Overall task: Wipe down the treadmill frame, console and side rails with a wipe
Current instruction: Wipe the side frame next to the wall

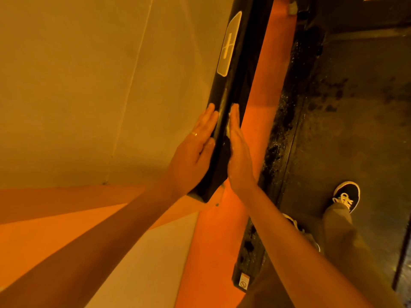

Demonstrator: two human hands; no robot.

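- Black side rail (pixel 231 90), centre of frame: left hand (pixel 193 150) lies flat against its left face, fingers straight and together.
- Right hand (pixel 238 152) lies flat on the right face, straight fingers pressing a pale wipe (pixel 227 127) to the rail; only the wipe's edge shows.
- Judgement: wiping is under way near the rail's lower end; upper stretch apparently outstanding.
- Deck edge (pixel 280 130), right of frame, shows speckled grime; console not in view.

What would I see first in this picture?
Two flat hands sandwich a black bar in the middle: the left hand on its left side, the right hand on its right, with a pale wipe peeking out under it. At the lower right is a black shoe with white laces.
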